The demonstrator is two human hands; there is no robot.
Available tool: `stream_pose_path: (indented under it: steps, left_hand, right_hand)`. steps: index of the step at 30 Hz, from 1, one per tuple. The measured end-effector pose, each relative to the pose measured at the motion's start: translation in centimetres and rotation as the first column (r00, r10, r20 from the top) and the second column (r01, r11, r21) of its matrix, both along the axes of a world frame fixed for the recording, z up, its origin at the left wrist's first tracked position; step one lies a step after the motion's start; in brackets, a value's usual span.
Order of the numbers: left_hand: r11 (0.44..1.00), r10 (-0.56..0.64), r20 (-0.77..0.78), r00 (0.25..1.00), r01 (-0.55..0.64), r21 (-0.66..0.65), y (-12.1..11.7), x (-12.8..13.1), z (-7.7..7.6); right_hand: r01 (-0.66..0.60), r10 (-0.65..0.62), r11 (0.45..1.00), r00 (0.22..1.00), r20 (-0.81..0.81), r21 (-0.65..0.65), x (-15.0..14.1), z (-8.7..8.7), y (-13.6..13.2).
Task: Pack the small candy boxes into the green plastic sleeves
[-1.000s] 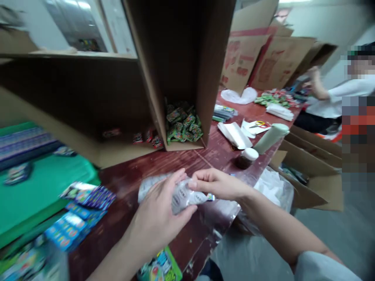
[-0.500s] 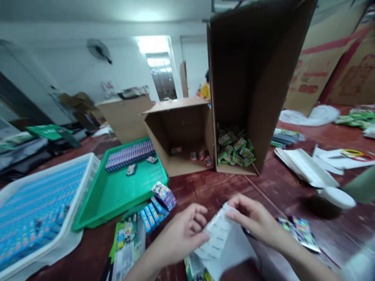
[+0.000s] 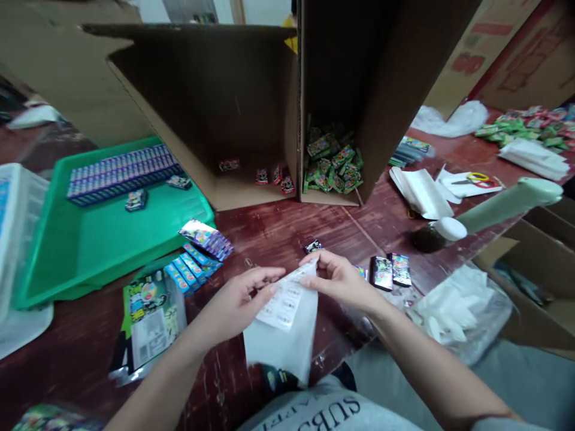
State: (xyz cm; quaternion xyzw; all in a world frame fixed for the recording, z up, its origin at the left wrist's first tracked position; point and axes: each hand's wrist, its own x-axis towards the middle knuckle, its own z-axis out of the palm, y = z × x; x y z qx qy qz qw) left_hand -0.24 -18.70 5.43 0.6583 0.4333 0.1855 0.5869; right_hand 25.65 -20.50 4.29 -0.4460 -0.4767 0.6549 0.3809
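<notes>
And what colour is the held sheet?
The sheet is white with dark print; see the head view.

"What are the hands holding?"

"A white label sheet [image 3: 287, 302]. The right hand [image 3: 344, 284] is pinching its 1 o'clock corner between thumb and fingers."

"And the left hand [image 3: 233, 305]?"

"Its thumb and forefinger are meeting the sheet's edge at about 10 o'clock; how firmly they are gripping, I'm not seeing."

"What is the sheet showing?"

"Small dark-printed oval labels in rows, too blurred for reading. A plain white part [image 3: 274, 347] is hanging below, at 6 o'clock, curving and tapering toward 5 o'clock. I can't tell whether it's 1 folded sheet or 2 layers."

"How is it lying?"

"It's slanting, at 6 o'clock from the view's middle."
</notes>
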Motion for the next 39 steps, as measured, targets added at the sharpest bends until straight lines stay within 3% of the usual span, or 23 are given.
stream_pose_path:
  steps: [4, 7, 10, 13, 16, 21, 25, 29, 32, 34, 37, 39]
  left_hand:
    - [0.994, -0.013, 0.057, 0.998, 0.006, 0.112, -1.0, -0.7, -1.4]
    - [0.970, 0.016, 0.045, 0.999, -0.026, 0.243, -1.8, -0.4, -2.3]
    - [0.971, 0.168, 0.061, 0.984, -0.176, 0.160, -2.3, 0.9, -3.1]
    - [0.961, 0.273, 0.094, 0.957, -0.277, 0.029, -2.4, 2.1, -3.4]
    - [0.928, 0.372, 0.202, 0.906, -0.367, -0.064, -2.3, 2.8, -3.6]
    - [0.893, 0.448, 0.215, 0.868, -0.448, -0.052, -2.2, 1.9, -4.7]
    - [0.927, 0.370, 0.242, 0.897, -0.375, -0.027, -2.6, 0.2, -5.3]
    - [0.957, 0.237, 0.219, 0.947, -0.266, 0.114, -3.0, -0.2, -4.5]
    - [0.938, 0.222, 0.126, 0.967, -0.248, 0.243, -3.0, 0.8, -3.6]
    - [0.935, 0.286, 0.143, 0.948, -0.309, 0.176, -2.8, 1.7, -3.3]
    - [0.892, 0.451, 0.203, 0.869, -0.432, -0.132, -2.2, 2.5, -3.1]
    - [0.880, 0.436, 0.189, 0.880, -0.373, -0.293, -1.9, 2.8, -3.1]
  right_hand:
    - [0.159, -0.158, 0.987, 0.987, -0.021, 0.015, 0.8, -0.5, -0.6]
    - [0.181, -0.183, 0.983, 0.978, -0.098, -0.031, 1.3, -0.7, -1.0]
    - [0.154, -0.160, 0.986, 0.981, -0.106, -0.064, 1.4, -0.7, -1.4]
    - [0.181, -0.180, 0.983, 0.983, 0.047, -0.028, 1.4, -0.7, -1.4]
    - [0.115, -0.120, 0.993, 0.976, 0.180, 0.041, 1.2, -0.9, -1.3]
    - [0.000, -0.034, 0.987, 0.978, 0.204, 0.163, 1.5, -1.7, -1.1]
    - [-0.024, -0.039, 0.959, 0.976, 0.215, 0.283, 2.7, -2.4, -1.1]
    - [-0.077, 0.069, 0.993, 0.994, 0.089, 0.095, 3.0, -2.6, -1.0]
    - [0.022, -0.022, 1.000, 0.998, 0.056, 0.015, 2.3, -2.6, -0.9]
    - [0.067, -0.070, 0.997, 0.991, 0.115, 0.025, 1.9, -2.6, -0.7]
    - [0.021, -0.028, 0.999, 0.980, 0.197, 0.035, 1.8, -2.2, -0.6]
    - [0.003, -0.013, 0.999, 0.974, 0.225, 0.046, 1.8, -1.9, -0.7]
